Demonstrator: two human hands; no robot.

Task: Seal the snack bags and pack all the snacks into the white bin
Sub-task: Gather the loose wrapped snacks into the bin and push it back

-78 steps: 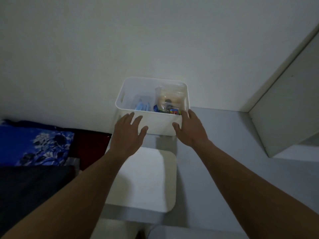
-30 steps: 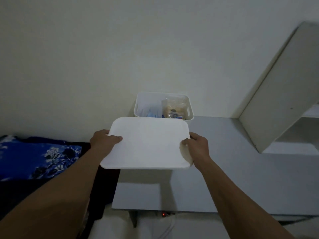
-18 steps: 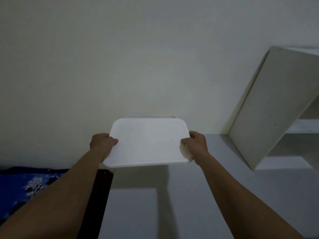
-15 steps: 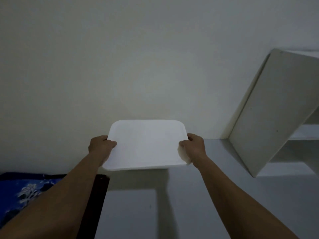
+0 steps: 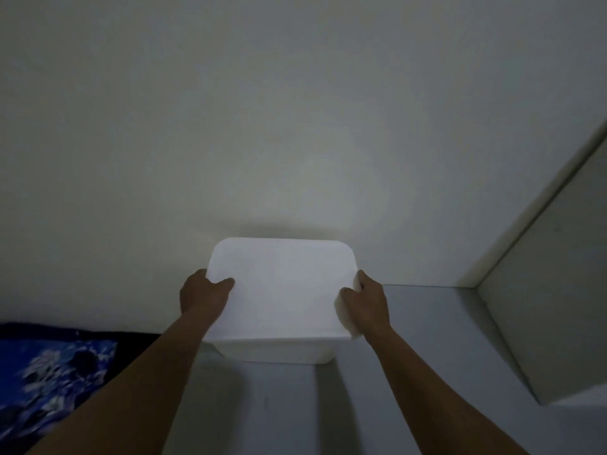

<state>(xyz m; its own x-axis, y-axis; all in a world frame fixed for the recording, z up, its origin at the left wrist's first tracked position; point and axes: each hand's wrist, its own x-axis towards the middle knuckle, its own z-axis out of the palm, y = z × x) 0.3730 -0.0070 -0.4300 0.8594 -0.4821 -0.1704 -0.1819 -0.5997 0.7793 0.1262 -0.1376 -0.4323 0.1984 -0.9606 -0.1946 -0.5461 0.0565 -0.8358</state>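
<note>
the white bin (image 5: 279, 351) stands in the lower middle of the frame on a grey surface (image 5: 427, 356), its far side close against the pale wall (image 5: 295, 126). only its near wall shows. a flat white lid (image 5: 282, 290) with rounded corners lies over its top and hides what is inside. whether the lid is pressed fully home cannot be told from this angle.

the left hand (image 5: 202, 295) holds the lid at its left edge: the thumb lies on the top face and the other fingers (image 5: 197, 277) curl round the rim, out of sight beneath. the right hand (image 5: 366, 302) grips the right edge near the front corner the same way, thumb on top, fingers wrapped round the side. both forearms reach in from the bottom of the frame.

at lower left, past the edge of the surface, lies a blue flowered cloth (image 5: 49, 372), blurred. at the right of the frame a white panel (image 5: 542, 323) stands on the surface, well apart from the bin.
</note>
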